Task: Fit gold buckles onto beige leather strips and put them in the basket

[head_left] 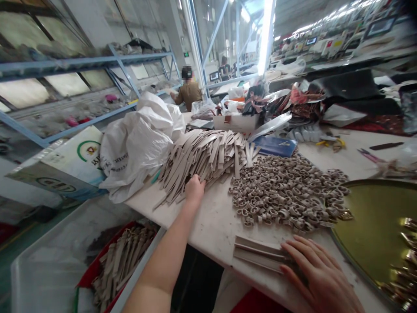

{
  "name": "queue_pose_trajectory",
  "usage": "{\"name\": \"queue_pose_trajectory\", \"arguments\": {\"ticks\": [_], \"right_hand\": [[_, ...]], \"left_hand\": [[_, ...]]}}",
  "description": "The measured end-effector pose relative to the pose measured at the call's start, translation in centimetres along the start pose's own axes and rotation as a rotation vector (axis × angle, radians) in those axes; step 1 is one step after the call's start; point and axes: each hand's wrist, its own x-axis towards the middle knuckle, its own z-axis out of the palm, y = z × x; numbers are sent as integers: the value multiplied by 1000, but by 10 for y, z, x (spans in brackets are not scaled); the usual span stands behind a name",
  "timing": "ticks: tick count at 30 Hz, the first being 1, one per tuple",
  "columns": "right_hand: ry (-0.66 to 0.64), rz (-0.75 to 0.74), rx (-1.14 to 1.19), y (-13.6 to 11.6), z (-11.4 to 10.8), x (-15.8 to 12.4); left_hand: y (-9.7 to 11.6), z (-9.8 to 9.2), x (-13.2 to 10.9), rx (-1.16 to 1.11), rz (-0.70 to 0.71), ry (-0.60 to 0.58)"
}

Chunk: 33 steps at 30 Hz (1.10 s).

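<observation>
My left hand (194, 188) reaches to the front edge of a heap of flat, grey-beige leather strips (208, 152). Its fingers are closed in a pinch at the strips, and their tips are partly hidden. Low on the right, my right hand (314, 271) lies with fingers stretched out over the ends of a few strips side by side (257, 254) near the table's front edge. A broad pile of small grey-beige loops (283, 191) spreads between the heap and a round golden tray (368, 217).
Gold-coloured metal pieces (407, 261) lie on the tray. A white sack (140, 143) and carton (71, 161) stand left of the strips. Below, a red-edged bin (91, 269) holds more strips. Behind lie a blue folder (273, 145) and scissors (368, 154). A person (189, 91) is farther back.
</observation>
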Motion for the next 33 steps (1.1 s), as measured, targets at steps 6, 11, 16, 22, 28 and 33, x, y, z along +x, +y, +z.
{"name": "queue_pose_trajectory", "arguments": {"ticks": [6, 11, 16, 22, 28, 33], "right_hand": [[-33, 47, 48, -7, -6, -1], [20, 167, 131, -5, -20, 1], [34, 320, 108, 16, -37, 13], [-201, 247, -178, 30, -35, 42], [-348, 122, -277, 25, -17, 70], [-405, 60, -282, 33, -19, 81]], "left_hand": [[7, -34, -77, -325, 48, 46], [33, -86, -140, -903, 89, 171], [55, -88, -201, -1184, -131, -294], [75, -35, -251, -1192, -497, -837], [89, -18, -239, -1179, -672, -938], [89, -11, -225, -1206, -733, -948]]}}
